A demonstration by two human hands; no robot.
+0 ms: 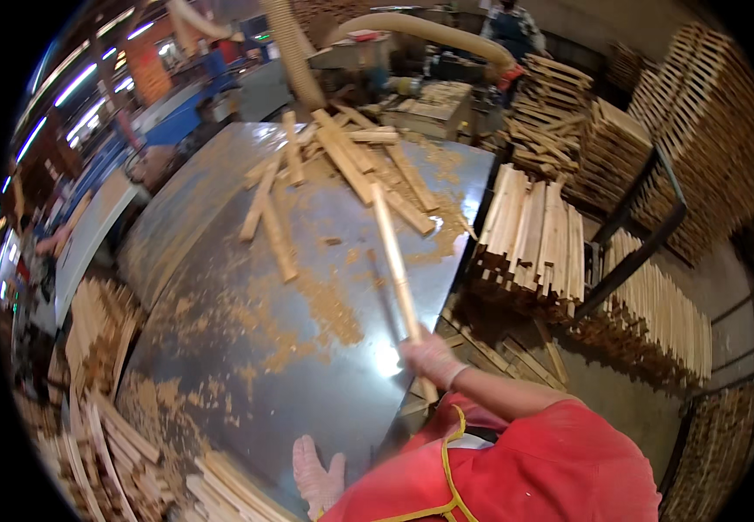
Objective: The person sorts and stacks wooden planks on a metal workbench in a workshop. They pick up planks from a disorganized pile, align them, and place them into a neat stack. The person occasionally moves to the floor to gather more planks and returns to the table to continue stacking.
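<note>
A long pale wooden strip (397, 261) slants over the right part of the metal-topped table (307, 396). My gloved right hand (432, 358) is closed round it near its lower end. Its far end reaches the pile of loose wooden strips (342, 161) at the back of the table; I cannot tell whether it touches them. My left hand (316, 477), also gloved, holds nothing, with fingers stretched and thumb apart. It is by the near edge of the table, beside a bundle of wooden strips (233, 487). Sawdust (329, 309) and shavings lie scattered over the tabletop.
Right of the table are stacked strips (533, 230), a dark metal frame (633, 235) and tall wood stacks (707, 130). More wood (103, 331) is piled at left. A ribbed hose (294, 52) hangs behind; another person (513, 33) is at the back.
</note>
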